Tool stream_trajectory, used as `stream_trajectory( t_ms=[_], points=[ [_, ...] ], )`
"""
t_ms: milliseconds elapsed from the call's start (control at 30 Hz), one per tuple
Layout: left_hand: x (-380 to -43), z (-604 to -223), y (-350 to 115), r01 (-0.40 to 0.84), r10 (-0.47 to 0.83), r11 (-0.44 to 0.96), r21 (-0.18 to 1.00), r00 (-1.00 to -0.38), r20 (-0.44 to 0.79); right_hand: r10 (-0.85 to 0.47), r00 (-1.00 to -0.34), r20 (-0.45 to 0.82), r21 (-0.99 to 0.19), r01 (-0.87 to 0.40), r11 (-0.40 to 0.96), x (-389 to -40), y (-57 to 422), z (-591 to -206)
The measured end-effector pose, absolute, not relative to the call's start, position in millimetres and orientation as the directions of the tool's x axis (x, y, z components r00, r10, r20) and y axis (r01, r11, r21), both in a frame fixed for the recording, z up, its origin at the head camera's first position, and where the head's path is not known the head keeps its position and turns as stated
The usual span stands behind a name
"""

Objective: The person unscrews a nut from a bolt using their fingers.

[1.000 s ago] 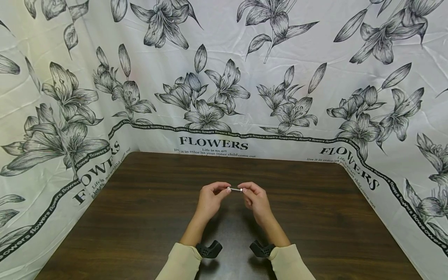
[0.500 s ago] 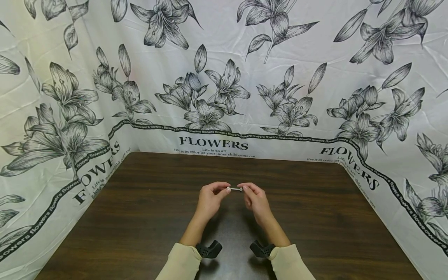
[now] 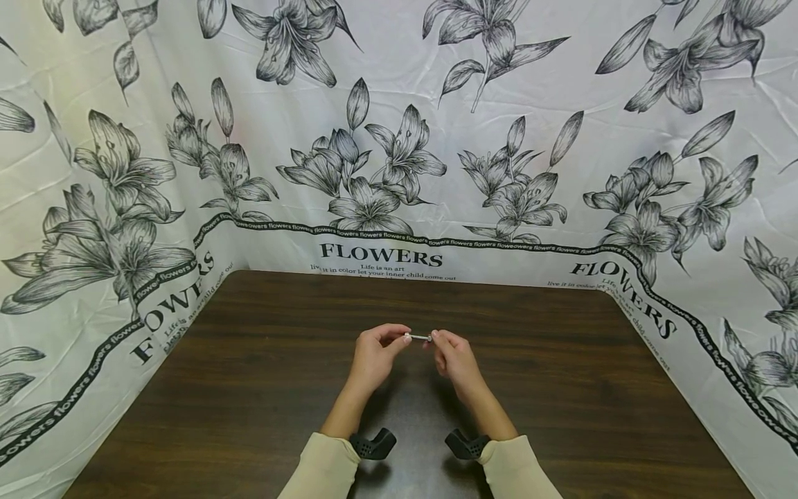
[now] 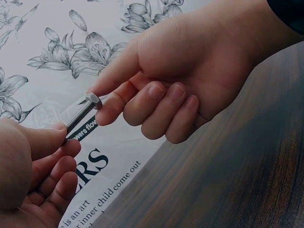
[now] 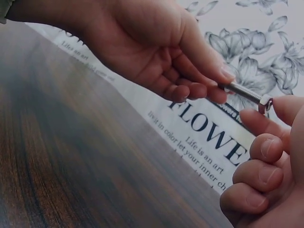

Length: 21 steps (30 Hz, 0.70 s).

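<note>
A silver bolt (image 3: 420, 337) with a threaded shaft spans the gap between both hands, roughly level above the table. My left hand (image 3: 374, 357) pinches its plain end between thumb and index finger, hiding the tip. At the other end sits a shiny hex piece (image 4: 93, 100), seen in both wrist views. The thumb and index finger of my right hand (image 3: 458, 360) are at either side of that hex piece, with the remaining fingers (image 5: 259, 173) curled toward the palm.
Beneath the hands spreads a dark wood-grain table (image 3: 280, 416). A white cloth (image 3: 511, 83) printed with black flowers and lettering stands around its back and sides. Each wrist wears a black camera mount (image 3: 374, 445), by a cream sleeve (image 3: 324, 468).
My right thumb and index finger have shifted slightly around the bolt's hex end, the index finger drawing lower. My left hand and the bolt hold nearly the same place.
</note>
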State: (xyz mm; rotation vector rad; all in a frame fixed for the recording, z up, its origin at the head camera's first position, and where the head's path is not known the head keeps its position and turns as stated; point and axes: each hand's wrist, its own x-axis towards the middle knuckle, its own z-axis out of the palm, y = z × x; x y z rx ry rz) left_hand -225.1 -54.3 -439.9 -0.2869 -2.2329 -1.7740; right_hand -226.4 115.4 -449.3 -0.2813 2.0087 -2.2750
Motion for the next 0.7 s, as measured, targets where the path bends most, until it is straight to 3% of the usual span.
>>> stream_trajectory(
  t_ms=[200,700],
  points=[
    [-237.7,-459.5,-58.3,0.323,0.006,0.214,0.922,-0.944,0.329,-0.185,-0.979,0.092,-0.985,-0.062,-0.159,-224.8,116.2,-446.9],
    [-239.4,-461.2,-61.6,0.335,0.018,0.212,0.918,-0.940,0.339,-0.149,-0.973,0.176,-0.959,-0.136,-0.247,-236.8,116.8,-469.2]
  ],
)
